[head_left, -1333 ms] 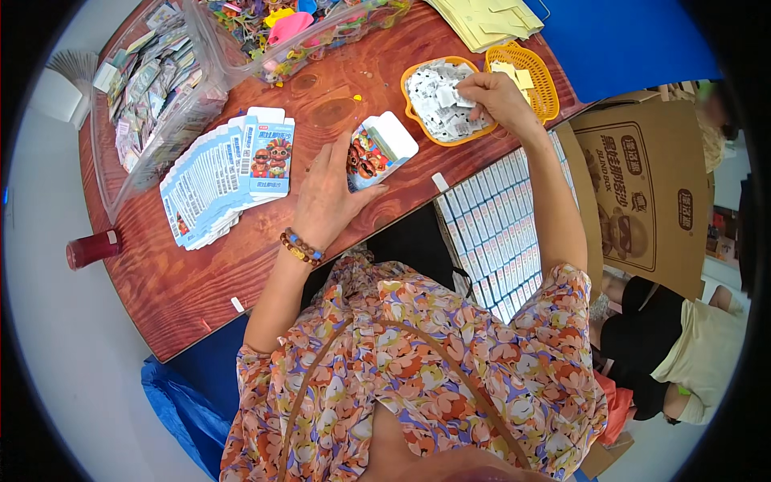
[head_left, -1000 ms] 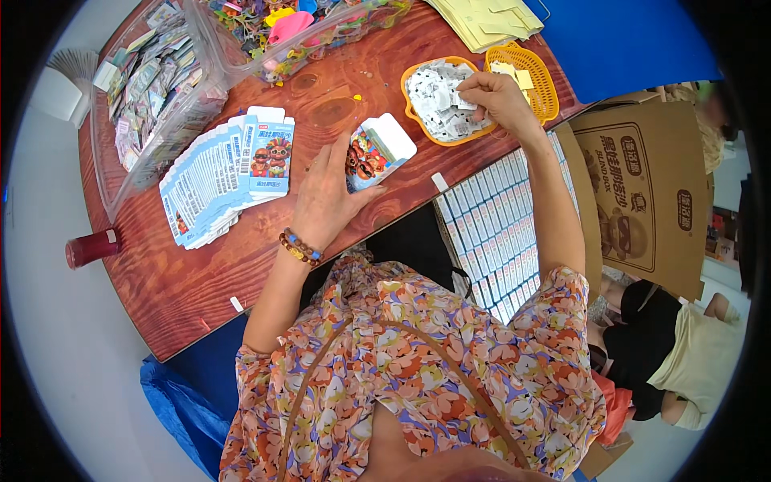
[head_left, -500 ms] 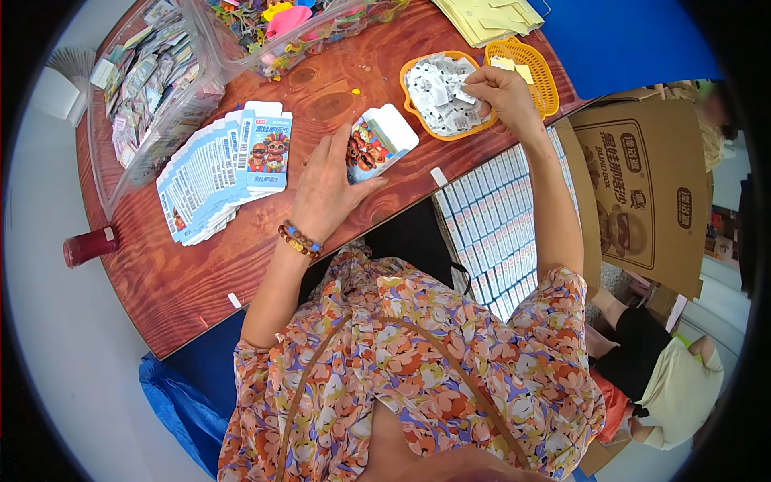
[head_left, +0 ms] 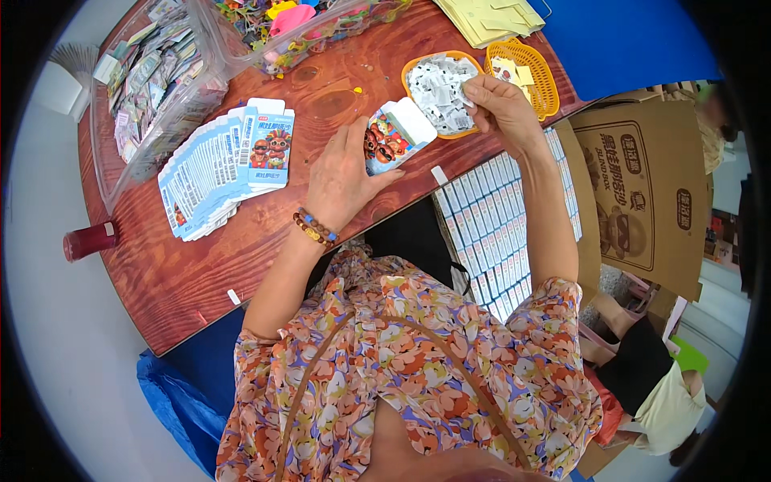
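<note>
The left hand point(head_left: 344, 178) grips a small open carton point(head_left: 395, 136) above the wooden table point(head_left: 193, 265). The right hand point(head_left: 499, 104) pinches a small white packet point(head_left: 468, 85) over the orange basket point(head_left: 418, 72) of packets

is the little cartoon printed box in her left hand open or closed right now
Open. The small blue-and-white cartoon-printed cardboard box in the left hand has its white top flap lifted toward the orange basket of white packets.

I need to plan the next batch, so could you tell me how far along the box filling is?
Done: rows of closed boxes fill the carton at the person's right. In hand: the left hand holds an open small box, while the right hand pinches a white packet above the orange basket. Left: a fan of flat, unfolded boxes lies on the table.
</note>
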`<state>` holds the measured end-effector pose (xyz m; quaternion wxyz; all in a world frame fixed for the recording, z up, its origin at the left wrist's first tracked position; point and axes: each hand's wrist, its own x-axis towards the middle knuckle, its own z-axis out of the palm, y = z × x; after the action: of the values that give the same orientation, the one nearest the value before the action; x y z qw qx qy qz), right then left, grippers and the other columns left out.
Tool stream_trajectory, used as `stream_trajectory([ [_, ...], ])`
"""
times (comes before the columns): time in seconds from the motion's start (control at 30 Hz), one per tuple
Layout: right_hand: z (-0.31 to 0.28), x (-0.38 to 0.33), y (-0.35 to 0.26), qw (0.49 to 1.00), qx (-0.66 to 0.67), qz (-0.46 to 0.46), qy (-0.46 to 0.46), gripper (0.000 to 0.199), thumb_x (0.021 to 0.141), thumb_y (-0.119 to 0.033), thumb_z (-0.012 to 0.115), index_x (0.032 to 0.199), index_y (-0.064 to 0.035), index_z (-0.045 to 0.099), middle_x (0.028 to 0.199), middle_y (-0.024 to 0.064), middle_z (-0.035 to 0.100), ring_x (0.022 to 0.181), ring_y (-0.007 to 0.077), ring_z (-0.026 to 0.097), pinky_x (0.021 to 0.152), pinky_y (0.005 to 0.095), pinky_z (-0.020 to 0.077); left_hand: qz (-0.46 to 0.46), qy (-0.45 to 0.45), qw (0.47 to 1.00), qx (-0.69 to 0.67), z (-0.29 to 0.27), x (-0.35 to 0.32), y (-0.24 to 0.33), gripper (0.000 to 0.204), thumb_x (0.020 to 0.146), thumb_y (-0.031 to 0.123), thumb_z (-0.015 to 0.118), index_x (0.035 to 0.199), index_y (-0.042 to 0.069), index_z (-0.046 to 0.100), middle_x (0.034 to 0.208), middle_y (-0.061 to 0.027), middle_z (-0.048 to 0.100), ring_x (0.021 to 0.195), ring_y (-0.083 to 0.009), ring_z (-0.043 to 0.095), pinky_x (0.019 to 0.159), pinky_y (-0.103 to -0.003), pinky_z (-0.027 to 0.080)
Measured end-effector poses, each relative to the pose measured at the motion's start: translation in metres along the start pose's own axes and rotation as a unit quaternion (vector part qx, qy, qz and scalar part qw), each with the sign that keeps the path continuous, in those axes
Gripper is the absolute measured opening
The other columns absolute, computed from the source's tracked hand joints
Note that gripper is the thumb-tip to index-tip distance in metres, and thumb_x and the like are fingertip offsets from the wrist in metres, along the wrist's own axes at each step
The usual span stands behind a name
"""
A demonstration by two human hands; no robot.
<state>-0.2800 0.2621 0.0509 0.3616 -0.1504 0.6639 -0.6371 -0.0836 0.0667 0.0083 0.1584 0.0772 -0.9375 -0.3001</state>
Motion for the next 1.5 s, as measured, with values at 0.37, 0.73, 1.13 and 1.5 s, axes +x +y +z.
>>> stream_trajectory([
  [0.37,0.016,-0.004,0.000,0.991,-0.073,-0.108,0.022,0.018,0.089,-0.007,0.071,0.106,-0.0032,0.068,0.082,0.0002,0.068,0.069,0.0037,0.061,0.056,0.0176,0.0406,-0.009,-0.005,1.000,0.004,0.000,-0.003,-0.006,0.085,0.068,0.034,0.087,0.134,0.000,0.046,0.115,-0.0182,0.061,0.108,-0.0348,0.062,0.086,-0.045,0.054],
  [0.73,0.065,-0.027,-0.013,0.876,-0.454,-0.152,0.054,0.020,0.090,-0.019,0.070,0.104,-0.0048,0.071,0.078,0.0053,0.071,0.067,0.0094,0.061,0.062,0.0276,0.0478,0.010,0.016,0.999,0.030,0.003,0.010,0.009,0.084,0.069,0.028,0.087,0.135,0.001,0.044,0.112,-0.0182,0.059,0.104,-0.0354,0.061,0.082,-0.044,0.055],
  [1.13,0.060,-0.031,-0.007,0.959,-0.264,-0.089,-0.042,0.027,0.099,-0.014,0.058,0.122,-0.0033,0.065,0.094,0.0035,0.074,0.048,0.0049,0.054,0.045,0.0204,0.0449,0.015,0.015,0.998,-0.067,0.018,0.011,0.000,0.087,0.069,0.021,0.087,0.138,-0.004,0.040,0.119,-0.0240,0.056,0.110,-0.0405,0.058,0.089,-0.046,0.052],
  [1.5,-0.125,0.044,-0.017,0.799,-0.551,0.013,0.241,0.026,0.089,-0.021,0.065,0.104,-0.0005,0.069,0.086,0.0068,0.071,0.059,0.0152,0.066,0.059,0.0298,0.0511,-0.014,0.024,0.996,-0.082,0.011,-0.006,-0.010,0.084,0.070,0.023,0.088,0.138,-0.002,0.044,0.122,-0.0217,0.059,0.110,-0.0373,0.060,0.091,-0.045,0.051],
])
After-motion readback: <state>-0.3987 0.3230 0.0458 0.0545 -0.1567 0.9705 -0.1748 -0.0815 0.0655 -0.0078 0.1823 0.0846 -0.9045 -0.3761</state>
